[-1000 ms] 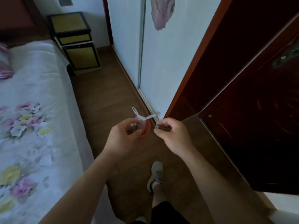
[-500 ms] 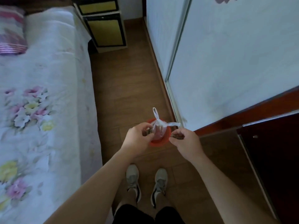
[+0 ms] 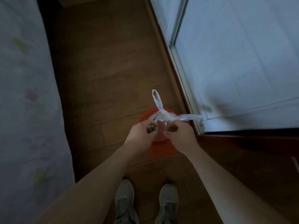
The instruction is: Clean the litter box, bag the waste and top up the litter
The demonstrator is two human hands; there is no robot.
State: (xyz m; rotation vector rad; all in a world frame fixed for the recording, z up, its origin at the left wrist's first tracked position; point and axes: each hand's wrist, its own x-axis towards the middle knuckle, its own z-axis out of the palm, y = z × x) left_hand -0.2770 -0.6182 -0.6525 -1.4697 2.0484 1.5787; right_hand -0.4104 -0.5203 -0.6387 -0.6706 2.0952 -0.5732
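Note:
A small clear plastic waste bag point(image 3: 161, 116) hangs between my hands, its two white handle loops sticking up and out to the right. My left hand point(image 3: 142, 135) pinches the bag's left side, with dark clumps showing at the fingers. My right hand point(image 3: 179, 135) pinches its right side the same way. Directly below the bag stands an orange bin point(image 3: 160, 149) on the floor, mostly hidden by my hands.
A bed with a flowered white cover point(image 3: 24, 102) fills the left side. A pale sliding wardrobe door point(image 3: 234, 62) and its metal track run along the right, with a dark wooden door point(image 3: 250, 156) below it. My two grey shoes point(image 3: 145, 206) stand on the wooden floor.
The view has tilted further down and moved closer to the orange bin. My hands keep the same hold on the bag and have drawn slightly closer together over the bin.

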